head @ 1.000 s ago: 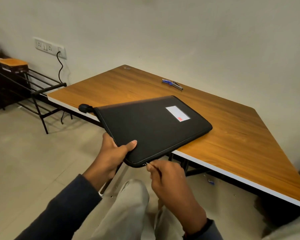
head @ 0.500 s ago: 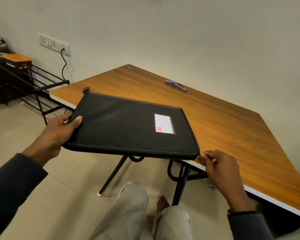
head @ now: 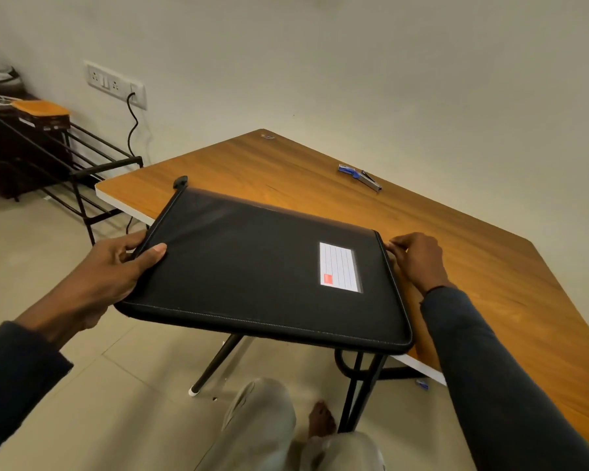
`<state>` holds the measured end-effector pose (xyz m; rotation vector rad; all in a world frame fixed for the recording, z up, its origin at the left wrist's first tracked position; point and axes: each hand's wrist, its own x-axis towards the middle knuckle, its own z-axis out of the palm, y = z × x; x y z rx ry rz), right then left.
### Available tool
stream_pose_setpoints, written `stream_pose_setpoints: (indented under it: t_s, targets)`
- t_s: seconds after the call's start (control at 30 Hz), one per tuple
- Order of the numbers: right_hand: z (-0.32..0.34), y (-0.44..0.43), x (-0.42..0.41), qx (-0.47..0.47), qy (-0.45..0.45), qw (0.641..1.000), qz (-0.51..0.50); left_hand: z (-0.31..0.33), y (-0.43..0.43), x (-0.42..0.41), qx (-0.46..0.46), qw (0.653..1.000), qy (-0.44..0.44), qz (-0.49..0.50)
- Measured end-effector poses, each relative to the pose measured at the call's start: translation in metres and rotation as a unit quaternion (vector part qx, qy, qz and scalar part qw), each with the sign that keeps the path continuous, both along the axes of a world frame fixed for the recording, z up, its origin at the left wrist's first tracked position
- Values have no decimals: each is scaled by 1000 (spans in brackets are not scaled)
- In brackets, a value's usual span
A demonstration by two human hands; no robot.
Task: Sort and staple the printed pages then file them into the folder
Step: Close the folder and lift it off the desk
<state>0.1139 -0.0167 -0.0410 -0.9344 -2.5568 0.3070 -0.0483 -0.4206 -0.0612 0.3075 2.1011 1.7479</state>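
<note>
FOLDER (head: 252,266): black, closed, held over near edge of counter (head: 286,171) | LEFT hand (head: 109,277): grips left edge, thumb on top | RIGHT hand (head: 419,260): pinches right edge near far corner | HANDLING: probably light, semi-stiff; support at opposite edges.

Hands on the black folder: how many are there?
2. The left hand grips the folder at its left edge; the right hand pinches its far right corner.

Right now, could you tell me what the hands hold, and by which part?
The folder: the left hand grips its left edge, the right hand pinches its right edge.
</note>
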Motion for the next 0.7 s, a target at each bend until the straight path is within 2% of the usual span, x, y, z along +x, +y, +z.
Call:
stream_pose_setpoints:
  t_s: [0.13,0.3,0.43,0.57,0.63,0.7]
  targets:
    - [-5,11,-24,-3,-4,1000,-9,-4,4,0,13,1000,-10,21]
    - [0,1,-13,-61,15,997,-53,-5,13,10,44,997,-50,39]
    - [3,-52,24,-84,6,994,-68,-6,24,25,96,989,-87,71]
    - [-14,-130,68,-109,36,991,-66,-8,36,54,146,978,-120,87]
    - [-15,-177,92,-191,118,970,-90,-1,37,78,171,973,-142,59]
    - [-21,-215,98,-323,213,915,-116,-2,38,99,177,967,-182,11]
